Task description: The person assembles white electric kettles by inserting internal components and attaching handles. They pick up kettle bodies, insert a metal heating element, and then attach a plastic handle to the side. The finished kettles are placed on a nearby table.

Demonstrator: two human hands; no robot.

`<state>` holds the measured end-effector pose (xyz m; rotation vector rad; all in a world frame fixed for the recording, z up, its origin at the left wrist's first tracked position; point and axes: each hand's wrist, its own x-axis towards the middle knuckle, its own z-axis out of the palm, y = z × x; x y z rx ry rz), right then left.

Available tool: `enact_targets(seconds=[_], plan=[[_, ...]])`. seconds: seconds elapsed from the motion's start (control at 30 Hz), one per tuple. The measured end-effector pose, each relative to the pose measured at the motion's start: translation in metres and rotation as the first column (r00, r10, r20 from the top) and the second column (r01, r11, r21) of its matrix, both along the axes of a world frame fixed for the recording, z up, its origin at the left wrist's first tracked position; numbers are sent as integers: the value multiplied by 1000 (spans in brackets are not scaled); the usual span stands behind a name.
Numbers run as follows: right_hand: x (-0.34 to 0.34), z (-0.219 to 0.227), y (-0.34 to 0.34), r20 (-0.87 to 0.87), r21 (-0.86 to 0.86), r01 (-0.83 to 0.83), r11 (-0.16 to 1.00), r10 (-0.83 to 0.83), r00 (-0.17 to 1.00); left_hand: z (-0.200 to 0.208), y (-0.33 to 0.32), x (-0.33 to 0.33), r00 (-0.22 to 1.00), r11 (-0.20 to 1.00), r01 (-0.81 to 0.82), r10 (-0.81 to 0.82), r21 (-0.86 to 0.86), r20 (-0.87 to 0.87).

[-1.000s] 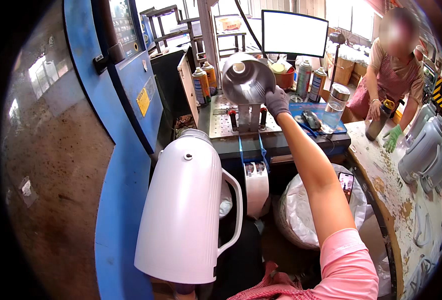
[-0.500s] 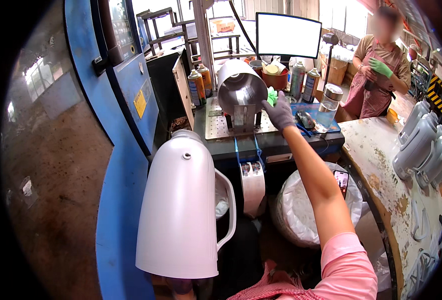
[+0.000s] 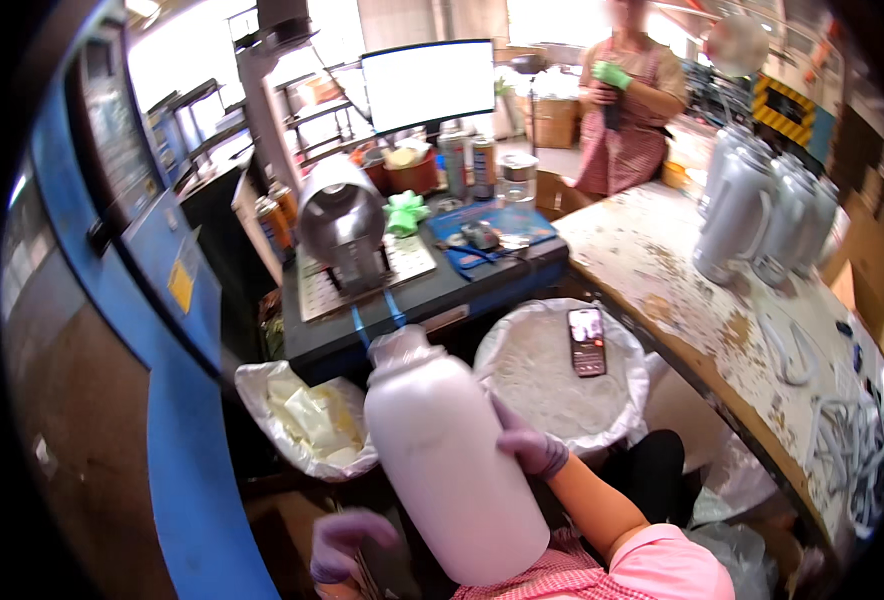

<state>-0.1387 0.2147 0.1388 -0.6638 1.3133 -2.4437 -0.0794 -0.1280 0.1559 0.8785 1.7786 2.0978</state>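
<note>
A pale grey-white jug body (image 3: 452,470) leans in front of me, its neck pointing away and its base near my apron. My right hand (image 3: 530,440), in a purple-grey glove, grips the jug's right side; the handle is not visible. Lower left, apart from the jug, my gloved left hand (image 3: 352,540) is slightly blurred, its fingers curved and spaced with nothing in them. On the workbench beyond, a crumpled green cloth (image 3: 405,212) lies beside a shiny, hollow metal cylinder (image 3: 342,215) on a stand.
Two lined bins, one with waste (image 3: 312,420) and one bearing a phone (image 3: 587,342), flank the jug. Several grey jugs (image 3: 737,215) and loose handles (image 3: 847,450) sit on the worn right table (image 3: 652,240). A blue machine (image 3: 187,440) borders the left. Another person (image 3: 627,100) stands beyond.
My right hand has left the green cloth beside the cylinder and come back to the jug. The jug has turned and tilted, and my left hand is off it. The view has swung right.
</note>
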Motion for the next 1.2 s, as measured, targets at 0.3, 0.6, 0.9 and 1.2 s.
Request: enact_targets(seconds=[0.3,0.6,0.9,1.2], plan=[[111,-13,69,-376,636,266,725,-11,927,5,127,-45,996,989,-29,16,146,91],[330,-25,431,-975,107,235,-966,-148,-167,31,136,-6,940,928,-287,321,238,-116],[268,-47,521,-952,302,369,-879,-301,60,50,182,-14,837,981,-151,62,-120,-543],[197,3,431,-723,627,423,-654,-691,2,30,215,18,661,962,-205,0,-181,-751]])
